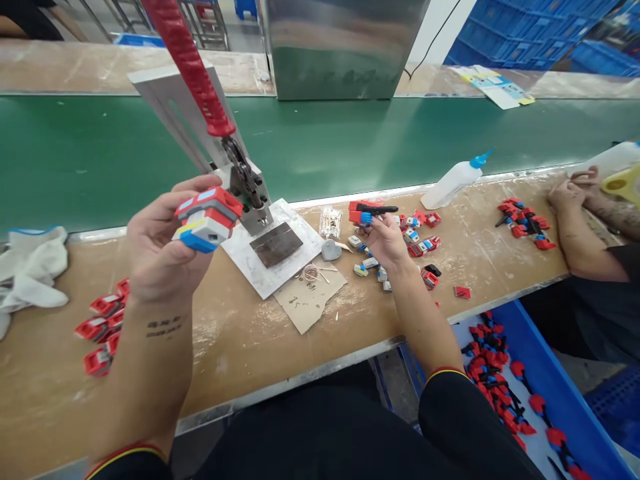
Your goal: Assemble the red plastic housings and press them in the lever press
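Both hands grip: left hand clasps a red-blue-grey plastic toy block; right hand pinches a small red-and-blue toy part above the worktop.

A blocky red, white, blue and yellow plastic toy is held raised at the left; a small red and blue piece with a black rod is gripped farther right, above the bench.

White glue bottle lying near green conveyor belt; white cloth far left.

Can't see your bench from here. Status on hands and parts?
Left hand grips red-white-blue toy block raised beside hand press. Right hand pinches red piece with black rod over loose parts.
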`<state>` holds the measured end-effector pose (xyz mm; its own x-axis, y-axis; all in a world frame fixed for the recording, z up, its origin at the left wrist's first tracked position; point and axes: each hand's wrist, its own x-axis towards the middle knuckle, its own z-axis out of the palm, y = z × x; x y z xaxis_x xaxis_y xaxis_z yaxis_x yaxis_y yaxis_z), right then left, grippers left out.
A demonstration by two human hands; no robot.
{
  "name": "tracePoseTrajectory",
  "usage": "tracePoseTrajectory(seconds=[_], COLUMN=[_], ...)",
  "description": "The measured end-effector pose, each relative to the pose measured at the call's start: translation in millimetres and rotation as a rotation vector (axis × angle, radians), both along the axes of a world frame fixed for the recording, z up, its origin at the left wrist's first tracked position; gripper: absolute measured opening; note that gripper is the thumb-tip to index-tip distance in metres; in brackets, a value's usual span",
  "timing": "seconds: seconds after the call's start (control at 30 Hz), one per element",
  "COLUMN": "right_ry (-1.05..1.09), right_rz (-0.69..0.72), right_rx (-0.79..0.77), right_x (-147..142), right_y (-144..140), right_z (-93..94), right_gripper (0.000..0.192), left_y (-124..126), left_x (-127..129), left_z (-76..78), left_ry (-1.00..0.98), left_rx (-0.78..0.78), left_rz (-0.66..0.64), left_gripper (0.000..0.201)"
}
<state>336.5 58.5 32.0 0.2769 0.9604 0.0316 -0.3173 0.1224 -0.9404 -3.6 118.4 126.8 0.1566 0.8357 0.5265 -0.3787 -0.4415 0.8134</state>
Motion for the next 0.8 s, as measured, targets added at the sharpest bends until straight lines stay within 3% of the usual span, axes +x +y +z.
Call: tracePoseTrajectory(seconds=[0.27,0.43,0.53,0.67,0.73,0.8], right_ry=[-0.137,0.016,0.06,-0.046,-0.3,-0.625], right_rz=[0.046,0.051,-0.003,-0.299,-0.567,-0.923], right_rx=[-0.053,-0.095,-0.096,-0.057,-0.082,-0.251], right_x=[-6,-13,-1,68,121,172], right_y=[-15,-20,-33,-65,-81,-95], right_z=[2.1,7.5,11.1,11.9,9.4,4.3], right_gripper=[0.04,0.038,0.036,0.035,0.038,0.041], left_y=[-8,-12,-13,-25,-43,-69], left_x=[-12,-14,-18,-33,-50,-71], left_z=[-16.7,-22.4,-26.7,-32.7,-32.9,-31.7], left_ry=[0.002,-0.001,-0.001,0.041,0.026,0.007], left_rx=[-0.024,-0.021,-0.066,-0.133,-0.189,-0.246], left_rz=[0.013,0.05,0.106,0.229,0.245,0.238], left_gripper=[0.053,0.05,0.049,0.046,0.049,0.057])
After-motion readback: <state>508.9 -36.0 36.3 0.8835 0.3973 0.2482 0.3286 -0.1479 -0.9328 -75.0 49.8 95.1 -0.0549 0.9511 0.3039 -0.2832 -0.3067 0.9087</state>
